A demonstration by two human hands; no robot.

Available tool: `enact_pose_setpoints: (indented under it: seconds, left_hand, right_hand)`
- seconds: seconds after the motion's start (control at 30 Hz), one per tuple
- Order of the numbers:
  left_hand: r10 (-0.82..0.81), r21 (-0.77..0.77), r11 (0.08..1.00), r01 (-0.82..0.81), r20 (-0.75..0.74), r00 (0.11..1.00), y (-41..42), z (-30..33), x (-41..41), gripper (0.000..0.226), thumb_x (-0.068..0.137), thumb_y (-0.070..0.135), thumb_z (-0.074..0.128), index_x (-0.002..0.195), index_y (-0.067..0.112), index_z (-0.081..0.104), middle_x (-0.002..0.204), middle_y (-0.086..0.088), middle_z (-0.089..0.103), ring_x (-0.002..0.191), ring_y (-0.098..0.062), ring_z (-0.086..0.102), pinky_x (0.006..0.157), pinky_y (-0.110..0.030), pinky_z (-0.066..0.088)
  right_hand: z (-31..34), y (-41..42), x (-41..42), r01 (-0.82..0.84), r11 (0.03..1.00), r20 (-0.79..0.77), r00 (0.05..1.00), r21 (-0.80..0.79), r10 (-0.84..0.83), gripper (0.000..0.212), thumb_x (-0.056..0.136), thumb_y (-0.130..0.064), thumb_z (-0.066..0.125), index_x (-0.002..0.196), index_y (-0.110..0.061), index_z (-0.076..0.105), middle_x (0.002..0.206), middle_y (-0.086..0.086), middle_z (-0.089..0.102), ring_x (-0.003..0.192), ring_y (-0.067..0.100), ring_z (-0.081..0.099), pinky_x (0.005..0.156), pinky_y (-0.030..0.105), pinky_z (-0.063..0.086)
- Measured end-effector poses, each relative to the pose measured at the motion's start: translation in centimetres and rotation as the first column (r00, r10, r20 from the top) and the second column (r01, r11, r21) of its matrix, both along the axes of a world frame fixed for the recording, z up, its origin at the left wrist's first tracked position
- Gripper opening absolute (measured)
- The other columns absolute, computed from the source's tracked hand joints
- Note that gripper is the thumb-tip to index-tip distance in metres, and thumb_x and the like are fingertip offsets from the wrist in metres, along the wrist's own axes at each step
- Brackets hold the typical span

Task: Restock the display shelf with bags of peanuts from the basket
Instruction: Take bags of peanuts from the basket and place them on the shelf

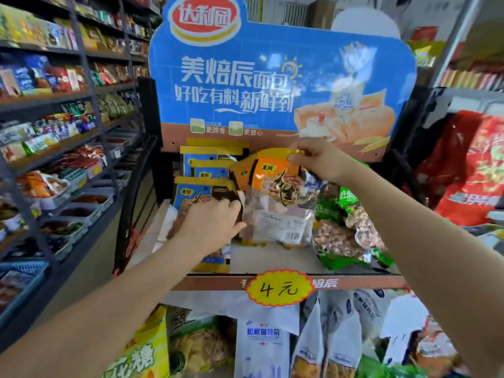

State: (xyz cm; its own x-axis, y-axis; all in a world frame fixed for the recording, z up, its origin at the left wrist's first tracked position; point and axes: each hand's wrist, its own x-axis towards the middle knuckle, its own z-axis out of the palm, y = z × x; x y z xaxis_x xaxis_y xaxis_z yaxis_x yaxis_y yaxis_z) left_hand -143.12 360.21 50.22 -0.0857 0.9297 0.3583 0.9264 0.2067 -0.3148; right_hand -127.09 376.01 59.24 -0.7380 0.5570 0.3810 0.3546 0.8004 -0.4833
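Observation:
On the top tier of the display shelf (272, 282), my right hand (319, 159) pinches the upper edge of an orange peanut bag (275, 203), holding it upright. My left hand (212, 222) presses flat against a row of blue peanut bags (199, 192) standing at the shelf's left, fingers touching the orange bag's left side. Green peanut bags (343, 236) lie slumped at the shelf's right. The basket is not in view.
A blue cardboard header (272, 85) rises behind the shelf. A yellow price tag (279, 289) hangs on the front lip. White snack bags (272, 347) fill the tier below. Long store shelves (54, 132) run along the left; red packages (474, 170) stand at right.

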Motion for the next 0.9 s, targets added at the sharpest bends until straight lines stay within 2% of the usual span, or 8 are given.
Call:
enact_pose_setpoints:
  seconds: [0.1, 0.2, 0.3, 0.4, 0.5, 0.6, 0.7, 0.9]
  left_hand:
    - [-0.07, -0.04, 0.997, 0.071, 0.033, 0.997, 1.0, -1.9, -0.8, 0.043, 0.094, 0.048, 0.038, 0.116, 0.012, 0.045, 0.108, -0.005, 0.054, 0.098, -0.021, 0.056, 0.062, -0.03, 0.045]
    - [-0.109, -0.041, 0.993, 0.112, 0.081, 0.991, 1.5, -3.2, -2.0, 0.054, 0.089, 0.053, 0.043, 0.123, 0.011, 0.047, 0.124, -0.01, 0.051, 0.113, -0.026, 0.05, 0.076, -0.034, 0.05]
    - [-0.081, -0.078, 0.993, 0.093, 0.151, 0.985, 1.1, -3.8, -3.3, 0.075, 0.079, 0.066, 0.048, 0.132, 0.013, 0.045, 0.138, -0.011, 0.045, 0.125, -0.029, 0.044, 0.092, -0.04, 0.046]
    - [-0.106, -0.11, 0.986, 0.128, 0.184, 0.977, 0.6, -4.2, -4.4, 0.09, 0.073, 0.076, 0.039, 0.139, 0.014, 0.038, 0.146, -0.007, 0.036, 0.132, -0.025, 0.037, 0.105, -0.038, 0.037]
    - [-0.124, -0.124, 0.982, 0.143, 0.144, 0.982, 0.2, -4.0, -4.8, 0.091, 0.066, 0.079, 0.027, 0.118, 0.013, 0.06, 0.123, -0.007, 0.061, 0.108, -0.024, 0.06, 0.085, -0.034, 0.053]
    - [-0.152, -0.104, 0.979, 0.175, 0.204, 0.967, 0.3, -4.1, -4.6, 0.091, 0.067, 0.079, 0.036, 0.132, 0.016, 0.047, 0.136, -0.007, 0.049, 0.122, -0.026, 0.049, 0.094, -0.04, 0.046]
    - [-0.103, -0.143, 0.98, 0.135, 0.216, 0.971, 0.6, -4.0, -4.1, 0.093, 0.071, 0.075, 0.046, 0.144, 0.023, 0.02, 0.149, -0.004, 0.024, 0.136, -0.025, 0.025, 0.107, -0.041, 0.03]
    - [-0.021, -0.237, 0.97, 0.051, 0.128, 0.992, 0.8, -3.2, -3.1, 0.093, 0.074, 0.073, 0.047, 0.145, 0.021, 0.019, 0.15, -0.007, 0.019, 0.136, -0.028, 0.021, 0.107, -0.041, 0.03]
  right_hand:
    - [-1.9, 2.4, -2.9, 0.08, 0.955, 0.212, 0.966, 0.286, -0.145, 0.017, 0.093, -0.019, 0.051, 0.102, -0.008, 0.061, 0.095, 0.008, 0.064, 0.091, 0.024, 0.058, 0.081, 0.032, 0.042]
    - [-2.7, 3.6, -5.6, 0.074, 0.846, 0.311, 0.91, 0.528, -0.274, 0.021, 0.094, -0.022, 0.045, 0.11, -0.018, 0.058, 0.115, 0.009, 0.061, 0.112, 0.029, 0.053, 0.092, 0.038, 0.036]
    - [-4.0, 4.8, -7.3, 0.04, 0.816, 0.373, 0.876, 0.577, -0.307, 0.03, 0.094, -0.025, 0.044, 0.122, -0.021, 0.053, 0.122, 0.009, 0.055, 0.119, 0.029, 0.046, 0.098, 0.04, 0.032]
    - [-6.2, 5.1, -6.8, 0.042, 0.827, 0.422, 0.845, 0.56, -0.328, 0.044, 0.094, -0.035, 0.044, 0.135, -0.019, 0.041, 0.137, 0.011, 0.043, 0.126, 0.032, 0.039, 0.103, 0.043, 0.032]
    - [-7.5, 4.3, -5.4, 0.065, 0.862, 0.419, 0.854, 0.503, -0.309, 0.052, 0.094, -0.043, 0.041, 0.137, -0.014, 0.037, 0.142, 0.012, 0.04, 0.129, 0.033, 0.037, 0.105, 0.046, 0.033]
    - [-6.5, 3.9, -4.1, 0.101, 0.911, 0.433, 0.855, 0.4, -0.285, 0.044, 0.089, -0.041, 0.052, 0.121, -0.011, 0.052, 0.122, 0.013, 0.058, 0.11, 0.032, 0.053, 0.09, 0.041, 0.045]
    - [-3.9, 2.7, -2.5, 0.073, 0.992, 0.413, 0.904, 0.099, -0.107, 0.042, 0.087, -0.023, 0.062, 0.123, -0.011, 0.045, 0.116, 0.013, 0.059, 0.095, 0.031, 0.057, 0.081, 0.036, 0.044]
    - [3.2, -1.1, -0.3, -0.018, 1.0, 0.146, 0.989, 0.007, 0.017, 0.01, 0.087, -0.007, 0.06, 0.096, -0.003, 0.061, 0.088, 0.01, 0.06, 0.078, 0.02, 0.056, 0.074, 0.026, 0.041]
